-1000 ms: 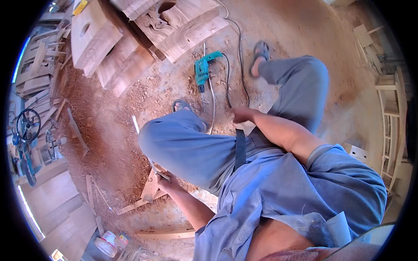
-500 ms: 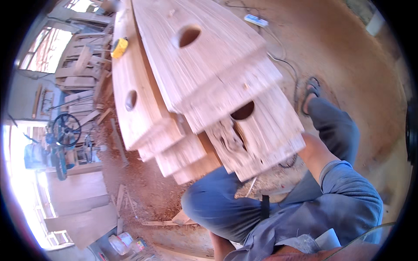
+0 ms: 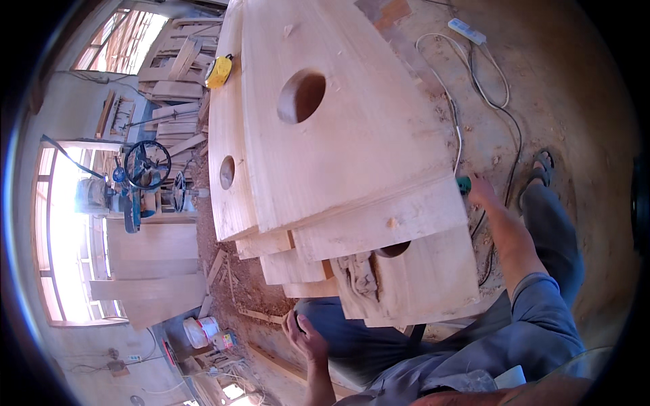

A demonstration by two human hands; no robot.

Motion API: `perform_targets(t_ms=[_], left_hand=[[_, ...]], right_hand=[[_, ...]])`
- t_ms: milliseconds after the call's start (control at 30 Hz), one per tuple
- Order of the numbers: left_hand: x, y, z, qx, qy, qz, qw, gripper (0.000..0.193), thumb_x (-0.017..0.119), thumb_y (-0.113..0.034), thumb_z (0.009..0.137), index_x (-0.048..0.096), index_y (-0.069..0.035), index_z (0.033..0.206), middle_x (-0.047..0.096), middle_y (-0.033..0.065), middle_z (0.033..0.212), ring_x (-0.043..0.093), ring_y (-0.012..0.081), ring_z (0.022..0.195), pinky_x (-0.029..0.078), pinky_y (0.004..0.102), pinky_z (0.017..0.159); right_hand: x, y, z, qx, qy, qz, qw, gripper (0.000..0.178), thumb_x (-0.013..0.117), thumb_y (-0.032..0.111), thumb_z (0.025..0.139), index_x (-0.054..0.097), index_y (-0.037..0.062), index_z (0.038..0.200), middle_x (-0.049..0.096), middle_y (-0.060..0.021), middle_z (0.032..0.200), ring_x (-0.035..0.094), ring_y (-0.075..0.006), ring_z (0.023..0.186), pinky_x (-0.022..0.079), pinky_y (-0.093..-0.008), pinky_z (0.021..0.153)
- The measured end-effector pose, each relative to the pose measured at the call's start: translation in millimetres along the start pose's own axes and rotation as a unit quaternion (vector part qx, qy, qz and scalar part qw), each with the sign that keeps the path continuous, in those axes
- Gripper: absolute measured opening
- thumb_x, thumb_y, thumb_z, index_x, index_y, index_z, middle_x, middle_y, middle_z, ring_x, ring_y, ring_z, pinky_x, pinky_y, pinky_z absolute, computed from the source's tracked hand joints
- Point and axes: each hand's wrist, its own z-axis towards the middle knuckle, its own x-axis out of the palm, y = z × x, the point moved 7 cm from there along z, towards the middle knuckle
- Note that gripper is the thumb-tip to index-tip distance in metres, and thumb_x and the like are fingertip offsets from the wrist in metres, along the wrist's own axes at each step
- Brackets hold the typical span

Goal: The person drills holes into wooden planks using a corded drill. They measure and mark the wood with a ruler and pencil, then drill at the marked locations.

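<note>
Drill (image 3: 464, 185) mostly hidden behind boards (image 3: 365, 155), right grip (image 3: 481, 192) around it, left grip (image 3: 307, 337) unclear

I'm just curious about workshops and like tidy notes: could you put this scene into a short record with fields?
Centre: stacked pale wooden pieces with oval holes
Left hand: beside the left knee, fingers curled; whether it holds anything is unclear
Right hand: at a green tool, mostly hidden by the wooden pieces; grip unclear
On the wood, upper left: yellow tape measure
Floor, upper right: white power strip
Left background: blue machine
</note>
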Motion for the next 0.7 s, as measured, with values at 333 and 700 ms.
perform_targets(t_ms=[333, 700], left_hand=[[-15, -8, -10, -0.010, -0.019, 0.023, 0.999, 0.039, 0.054, -0.021, 0.100, 0.060, 0.007, 0.127, 0.058, 0.0264, 0.126, 0.054, 0.0423, 0.120, 0.042, 0.0481, 0.104], [72, -151, -91, 0.061, 0.308, -0.406, 0.858, 0.029, 0.068, -0.013, 0.092, 0.067, 0.007, 0.113, 0.070, 0.0156, 0.107, 0.066, 0.0238, 0.100, 0.052, 0.0374, 0.092]], right_hand=[[40, -61, -37, 0.079, 0.208, 0.073, 0.972, 0.036, 0.079, 0.026, 0.054, 0.077, 0.0019, 0.081, 0.073, -0.0195, 0.078, 0.073, -0.0318, 0.072, 0.058, -0.0425, 0.069], [-80, -53, -255, 0.380, -0.046, 0.341, 0.858, 0.024, 0.077, 0.015, 0.062, 0.071, -0.0031, 0.076, 0.068, -0.0157, 0.069, 0.067, -0.0269, 0.059, 0.051, -0.0410, 0.057]])
